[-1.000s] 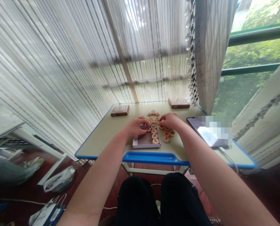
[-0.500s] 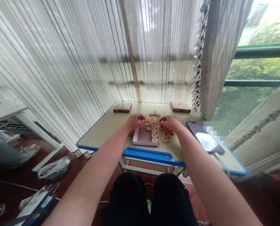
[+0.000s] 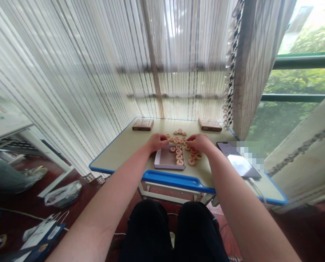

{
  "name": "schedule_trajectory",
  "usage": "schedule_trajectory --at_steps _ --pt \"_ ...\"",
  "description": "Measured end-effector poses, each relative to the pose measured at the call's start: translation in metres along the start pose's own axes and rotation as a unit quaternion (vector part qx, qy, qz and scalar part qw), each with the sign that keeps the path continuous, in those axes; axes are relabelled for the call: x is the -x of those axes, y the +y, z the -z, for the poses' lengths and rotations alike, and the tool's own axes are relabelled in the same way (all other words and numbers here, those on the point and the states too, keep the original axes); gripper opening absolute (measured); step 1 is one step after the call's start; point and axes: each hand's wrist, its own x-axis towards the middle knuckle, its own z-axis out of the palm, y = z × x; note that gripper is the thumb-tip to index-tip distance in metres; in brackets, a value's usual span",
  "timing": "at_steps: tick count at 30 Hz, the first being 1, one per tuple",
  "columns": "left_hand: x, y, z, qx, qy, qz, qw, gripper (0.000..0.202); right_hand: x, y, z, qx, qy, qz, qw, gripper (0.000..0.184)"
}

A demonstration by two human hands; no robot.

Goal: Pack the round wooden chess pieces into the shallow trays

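Several round wooden Chinese chess pieces [image 3: 179, 157] stand in a column along the right side of a shallow open box [image 3: 166, 159], with another piece [image 3: 173, 149] beside its top. My left hand [image 3: 157, 142] is over the box's far left corner, fingers curled together; what they hold, if anything, is hidden. My right hand [image 3: 198, 142] is closed with its fingertips down at the loose pieces right of the box, close to a piece [image 3: 185, 143]. Its fingers hide whatever is between them. More red-marked pieces [image 3: 180, 132] lie beyond the box and others [image 3: 192, 162] to its right.
The pale desk [image 3: 115, 154] has a blue rim and front tray [image 3: 171, 178]. Two flat brown boxes [image 3: 143, 124] [image 3: 210, 124] lie at its far corners. A phone [image 3: 238, 160] with a cable rests at the right. Bags [image 3: 62, 193] and a person's shoe [image 3: 36, 173] are on the floor at left.
My left hand has shifted slightly nearer, down toward the box's far edge, uncovering a piece beyond it. My right hand has moved slightly right among the loose pieces.
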Motion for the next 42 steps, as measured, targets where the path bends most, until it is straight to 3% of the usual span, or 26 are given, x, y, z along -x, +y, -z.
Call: schedule_trajectory --at_steps 2,6,10,13,16,20,23,27,33,36,39,42 --pt "-0.001 -0.001 0.0 -0.016 0.005 -0.011 1.0 0.026 -0.002 0.001 -0.003 0.013 0.031 0.015 0.999 0.03" --pt "-0.003 -0.004 0.0 -0.011 0.018 -0.006 1.0 0.03 -0.006 -0.002 -0.008 0.067 0.029 0.036 0.997 0.027" --pt "-0.004 -0.005 0.001 0.011 0.024 0.008 1.0 0.032 -0.004 -0.007 -0.006 0.124 0.059 0.028 0.99 0.038" --pt "-0.005 -0.006 0.001 0.012 0.025 0.013 1.0 0.034 0.0 -0.008 -0.003 0.119 0.024 0.037 0.992 0.045" --pt "-0.004 -0.006 0.001 0.013 0.025 0.016 0.999 0.034 0.002 -0.004 -0.001 0.085 -0.007 0.036 0.996 0.04" --pt "-0.004 -0.005 0.001 0.017 0.039 0.012 0.999 0.034 -0.003 0.002 -0.005 0.054 0.028 0.031 0.998 0.038" --pt "-0.004 -0.005 0.001 0.014 0.053 0.012 0.998 0.034 -0.008 0.0 -0.011 0.079 0.089 0.072 0.99 0.043" --pt "-0.005 -0.005 0.001 0.003 0.062 0.019 0.998 0.033 -0.009 -0.006 -0.017 0.11 0.056 0.09 0.988 0.037" --pt "-0.004 -0.006 0.0 0.034 -0.02 0.012 0.999 0.025 -0.004 -0.008 -0.007 0.091 0.059 0.047 0.993 0.031" --pt "-0.002 -0.005 -0.001 0.042 -0.07 0.004 0.997 0.025 -0.001 -0.004 -0.001 0.06 0.026 0.029 0.997 0.03" --pt "-0.001 -0.003 -0.001 0.029 -0.079 -0.003 0.996 0.024 0.002 -0.001 0.003 0.055 -0.021 0.015 0.998 0.03" --pt "0.0 -0.002 -0.001 0.021 -0.073 0.0 0.997 0.023 0.0 0.004 0.004 0.046 -0.002 0.014 0.999 0.031"
